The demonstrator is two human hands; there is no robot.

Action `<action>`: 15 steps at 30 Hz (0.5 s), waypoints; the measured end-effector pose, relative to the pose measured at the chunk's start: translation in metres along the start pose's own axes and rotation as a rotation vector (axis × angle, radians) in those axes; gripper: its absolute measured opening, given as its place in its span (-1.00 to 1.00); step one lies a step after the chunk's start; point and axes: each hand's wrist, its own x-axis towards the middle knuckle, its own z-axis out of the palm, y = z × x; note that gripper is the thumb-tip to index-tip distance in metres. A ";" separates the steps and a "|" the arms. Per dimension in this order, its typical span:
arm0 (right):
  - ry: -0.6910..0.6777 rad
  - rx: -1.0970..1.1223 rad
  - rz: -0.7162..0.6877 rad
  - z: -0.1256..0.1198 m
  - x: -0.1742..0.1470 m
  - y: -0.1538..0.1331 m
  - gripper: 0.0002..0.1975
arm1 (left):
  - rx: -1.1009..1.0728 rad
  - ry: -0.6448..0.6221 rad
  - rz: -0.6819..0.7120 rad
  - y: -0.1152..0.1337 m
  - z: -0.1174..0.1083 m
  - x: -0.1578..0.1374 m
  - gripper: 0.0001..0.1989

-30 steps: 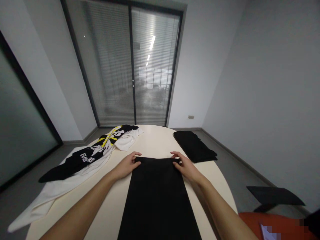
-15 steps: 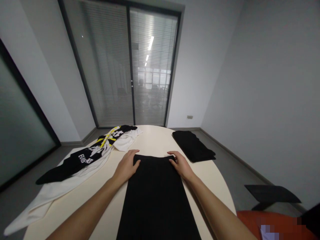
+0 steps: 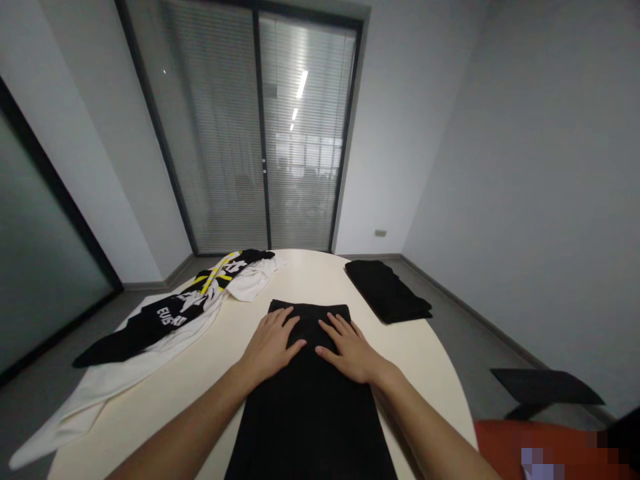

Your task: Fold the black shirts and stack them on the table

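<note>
The head view caught the black cloth (image 3: 310,420) laid lengthwise on the worktop (image 3: 310,277), its near end cut off by the bottom edge. The left hand (image 3: 270,343) lay flat on it, fingers (image 3: 291,324) spread, gripping nothing; over on the other side, the right hand (image 3: 353,353) was just as loose, thumbs pointing inward, apart. Both hands covered parts of the cloth, and its dark layers were hard to read. Off left, a printed garment (image 3: 160,317) sprawled, its lettering broken by creases; to the right, folded black fabric (image 3: 385,293) showed little detail. Blocky pixels masked part of a red surface (image 3: 500,440), low right.
</note>
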 end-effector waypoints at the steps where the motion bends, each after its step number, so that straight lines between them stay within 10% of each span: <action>1: 0.010 -0.026 0.011 0.000 0.004 0.002 -0.22 | 0.009 0.022 0.010 0.001 -0.003 -0.001 -0.50; 8: 0.252 -0.129 -0.003 -0.016 0.012 -0.002 -0.40 | -0.009 -0.158 0.079 0.007 0.001 -0.015 -0.34; 15: 0.026 -0.023 -0.040 -0.005 -0.004 -0.007 -0.21 | 0.063 0.042 0.003 0.005 0.001 0.000 -0.51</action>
